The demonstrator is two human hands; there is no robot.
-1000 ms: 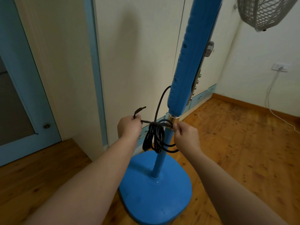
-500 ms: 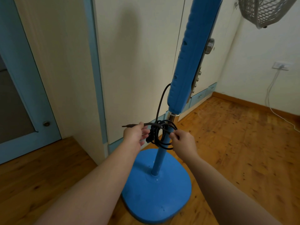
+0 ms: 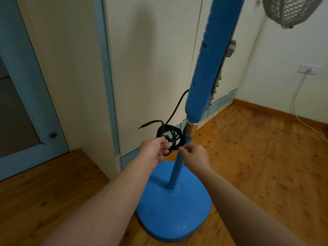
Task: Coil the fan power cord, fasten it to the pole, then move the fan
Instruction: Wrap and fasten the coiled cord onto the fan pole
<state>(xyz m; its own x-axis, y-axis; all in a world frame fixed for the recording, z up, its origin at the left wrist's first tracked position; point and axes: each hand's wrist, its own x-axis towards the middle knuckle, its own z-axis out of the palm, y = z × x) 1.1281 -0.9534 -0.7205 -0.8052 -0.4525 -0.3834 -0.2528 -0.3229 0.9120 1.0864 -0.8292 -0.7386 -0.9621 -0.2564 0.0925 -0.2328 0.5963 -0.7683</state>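
A blue standing fan rises in front of me, its thin pole (image 3: 177, 167) set in a rounded blue base (image 3: 184, 217) on the wood floor. The black power cord (image 3: 174, 134) hangs as a coiled bundle against the pole just below the chrome collar. A black strap end (image 3: 148, 124) sticks out to the left above the coil. My left hand (image 3: 154, 150) curls its fingers round the lower left of the coil. My right hand (image 3: 194, 154) pinches the coil's lower right loops at the pole.
A cream wardrobe with blue trim stands right behind the fan. A blue glass-paned door (image 3: 32, 96) is at the left. The fan's grey grille (image 3: 291, 9) hangs at top right. A wall socket (image 3: 306, 69) with a white cable is at far right.
Both hands have dropped from the strap to the lower part of the coil. The strap end, let go by my left hand, now sticks out free.
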